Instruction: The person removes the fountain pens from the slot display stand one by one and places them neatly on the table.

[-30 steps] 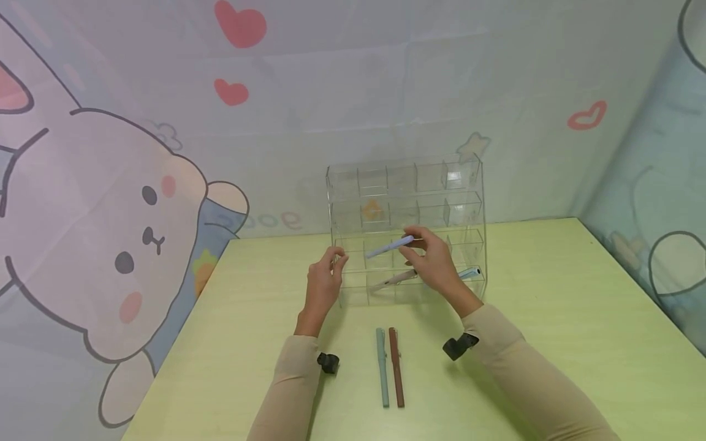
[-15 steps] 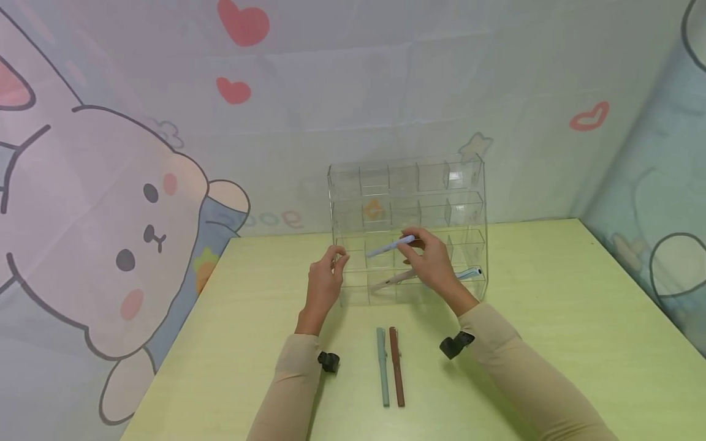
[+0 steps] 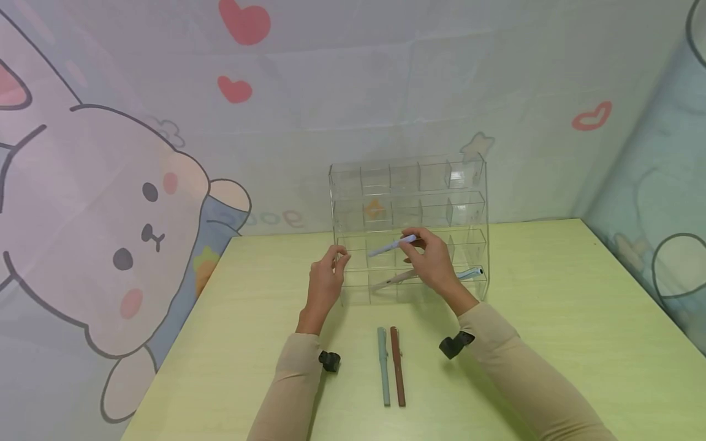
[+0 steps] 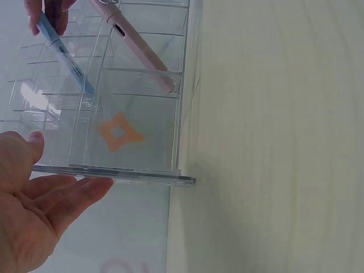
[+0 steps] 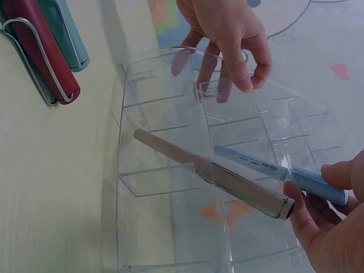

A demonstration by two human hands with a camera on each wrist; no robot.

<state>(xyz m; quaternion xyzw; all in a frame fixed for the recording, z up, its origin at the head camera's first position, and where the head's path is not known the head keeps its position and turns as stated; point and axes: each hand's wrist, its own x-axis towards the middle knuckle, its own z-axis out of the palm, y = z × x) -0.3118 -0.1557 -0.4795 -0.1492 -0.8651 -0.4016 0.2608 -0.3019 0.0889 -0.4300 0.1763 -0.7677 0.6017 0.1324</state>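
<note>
My right hand [image 3: 432,262] pinches the upper end of a light blue pen [image 3: 390,246]. The pen slants, its lower end at a compartment in the second row from the bottom of a clear acrylic pen rack [image 3: 436,212]. At the rack's left side, my left hand [image 3: 325,280] grips the side panel, thumb on the inner face and fingers outside, as the left wrist view [image 4: 42,207] shows. A beige-pink pen [image 5: 244,186] leans in the bottom row. Another pale blue pen [image 3: 470,273] lies in the bottom row at the right, partly behind my right wrist.
A green pen [image 3: 383,367] and a dark red pen [image 3: 398,367] lie side by side on the pale yellow table [image 3: 551,306], in front of the rack. Behind stands a printed cloth backdrop [image 3: 408,79]. Small black cameras are on both wrists.
Almost nothing differs. Both hands keep their holds, and the light blue pen stays at nearly the same slant and place; the head view has shifted slightly.
</note>
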